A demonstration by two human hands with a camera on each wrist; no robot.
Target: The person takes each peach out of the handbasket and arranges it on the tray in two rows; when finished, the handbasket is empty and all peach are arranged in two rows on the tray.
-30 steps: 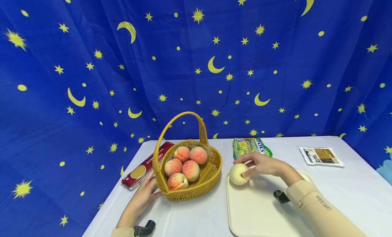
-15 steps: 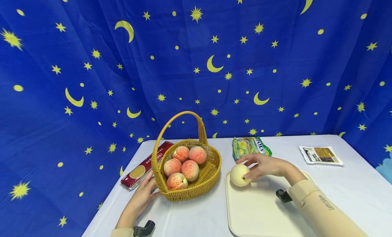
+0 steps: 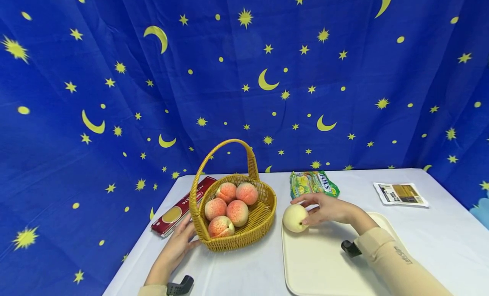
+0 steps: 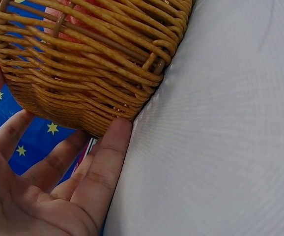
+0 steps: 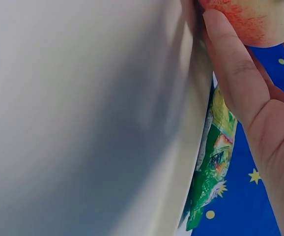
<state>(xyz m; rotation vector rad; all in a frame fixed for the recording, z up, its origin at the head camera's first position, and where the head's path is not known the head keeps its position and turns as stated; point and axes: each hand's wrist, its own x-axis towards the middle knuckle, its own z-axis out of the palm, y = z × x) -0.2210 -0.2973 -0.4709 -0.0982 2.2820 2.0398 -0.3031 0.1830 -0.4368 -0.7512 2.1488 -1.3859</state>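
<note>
My right hand [image 3: 329, 209] holds a peach [image 3: 295, 218] at the far left corner of a cream tray [image 3: 321, 262], thumb on the near side and fingers behind. From the head the peach looks pale yellow; in the right wrist view its other side [image 5: 260, 22] has a red blush. To the left stands a woven basket [image 3: 248, 241] with a tall arched handle, holding several red-and-cream peaches [image 3: 237, 213]. Against the basket's left side rests my left hand [image 3: 177, 247]. Its spread fingers touch the weave low down, as the left wrist view shows.
Behind the basket's left side lies a long dark red packet [image 3: 172, 219]. A green snack bag [image 3: 311, 184] is just beyond the tray, and a flat white-edged packet [image 3: 401, 195] lies far right. A blue star-patterned cloth [image 3: 244, 75] hangs behind the white table [image 3: 237, 272].
My right hand and the peach have shifted slightly right, then back left to the tray's corner. My left hand and the basket have stayed put.
</note>
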